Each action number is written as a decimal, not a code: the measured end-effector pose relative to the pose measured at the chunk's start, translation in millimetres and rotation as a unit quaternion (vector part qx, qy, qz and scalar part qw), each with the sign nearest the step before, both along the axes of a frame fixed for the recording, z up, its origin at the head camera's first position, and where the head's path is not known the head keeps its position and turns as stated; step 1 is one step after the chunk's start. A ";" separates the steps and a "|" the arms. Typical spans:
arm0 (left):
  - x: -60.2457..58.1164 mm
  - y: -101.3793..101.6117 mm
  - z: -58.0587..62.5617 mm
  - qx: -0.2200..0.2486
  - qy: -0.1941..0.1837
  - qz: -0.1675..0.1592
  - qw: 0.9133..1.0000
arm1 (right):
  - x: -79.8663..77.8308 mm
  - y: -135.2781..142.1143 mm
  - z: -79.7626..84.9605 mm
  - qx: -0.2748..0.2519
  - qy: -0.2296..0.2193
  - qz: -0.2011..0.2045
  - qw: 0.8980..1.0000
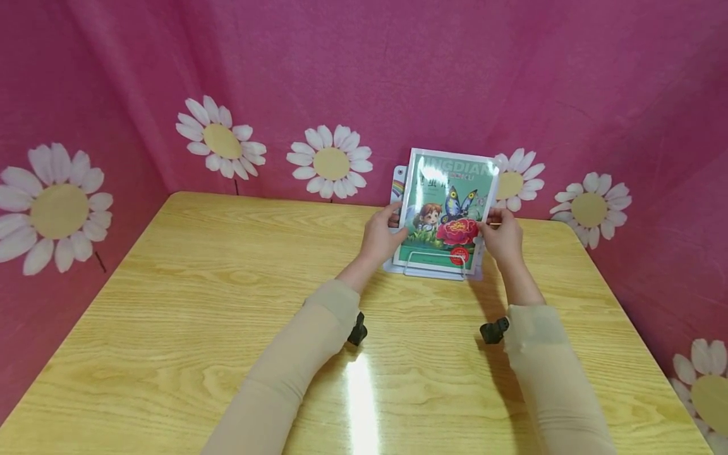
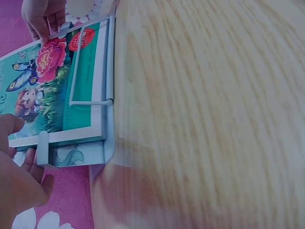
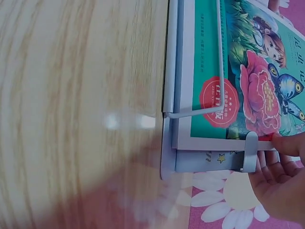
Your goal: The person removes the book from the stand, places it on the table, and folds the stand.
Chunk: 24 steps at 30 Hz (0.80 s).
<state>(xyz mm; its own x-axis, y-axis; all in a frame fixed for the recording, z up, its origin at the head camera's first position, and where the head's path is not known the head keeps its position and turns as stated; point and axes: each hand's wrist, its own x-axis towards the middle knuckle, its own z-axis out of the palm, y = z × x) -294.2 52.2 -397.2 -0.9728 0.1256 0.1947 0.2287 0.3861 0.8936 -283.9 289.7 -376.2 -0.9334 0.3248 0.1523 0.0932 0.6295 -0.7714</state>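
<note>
A green picture book (image 1: 426, 189) with a butterfly and a red flower on its cover leans upright on a pale book stand (image 1: 389, 267) at the table's back. The stand's white wire bracket (image 3: 220, 43) crosses the lower cover, and small side clips (image 2: 43, 149) overlap the book's edges. My left hand (image 1: 380, 235) grips the book's left edge, thumb over the cover and fingers behind. On the other side my right hand (image 1: 504, 239) pinches the right edge, its thumb (image 3: 289, 143) on the cover beside the clip (image 3: 250, 150). The fingertips behind are partly hidden.
A yellow wood-grain table (image 1: 239, 303) spreads in front of the stand. Pink cloth (image 1: 364, 63) with white daisies rises close behind it and along both sides. Black wrist devices (image 1: 493, 330) stick out from beneath the beige sleeves (image 1: 301, 354).
</note>
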 end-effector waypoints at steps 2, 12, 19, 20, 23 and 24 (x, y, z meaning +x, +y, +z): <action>-0.1 0.4 1.5 0.006 -0.007 -0.003 1.000 | -1.3 0.2 0.4 -0.001 0.003 -0.008 1.000; -1.9 4.0 11.1 0.002 -0.019 -0.009 1.000 | -7.3 3.1 7.6 -0.009 0.023 -0.017 1.000; -1.6 4.3 17.4 -0.009 -0.025 -0.020 0.999 | -11.8 5.4 11.7 -0.010 0.018 -0.015 1.000; -1.8 4.3 17.9 -0.009 -0.027 -0.021 0.999 | -12.4 5.8 12.5 -0.007 0.016 -0.014 1.000; -2.4 4.4 20.2 -0.005 -0.029 -0.023 0.999 | -14.0 6.0 15.8 -0.001 0.018 -0.012 1.000; -2.8 4.3 21.1 -0.004 -0.029 -0.023 0.999 | -14.6 5.9 16.8 0.000 0.021 -0.011 1.000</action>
